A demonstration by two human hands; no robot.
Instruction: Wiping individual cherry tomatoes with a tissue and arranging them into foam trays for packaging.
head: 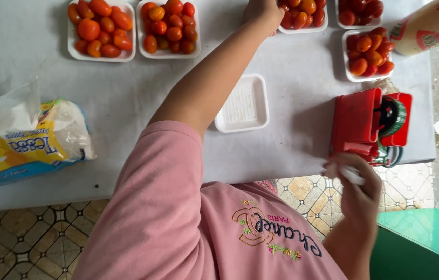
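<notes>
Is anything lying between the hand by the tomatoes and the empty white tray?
Nothing visible does. Only bare table separates the left hand from the empty tray; the right hand, holding a white scrap, is off by the red dispenser.

we find bare table [126, 109] between plastic bag [22, 135] and empty tray [242, 103]; tomato trays [101, 28] line the far edge, red dispenser [367, 124] blocks the right.

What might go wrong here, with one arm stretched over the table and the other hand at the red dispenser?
The left hand reaches far to a white tray of red and orange cherry tomatoes; a nudge could spill them. The right hand holds something small and white, unclear, beside the red tape dispenser near the table edge; it might get knocked off.
</notes>
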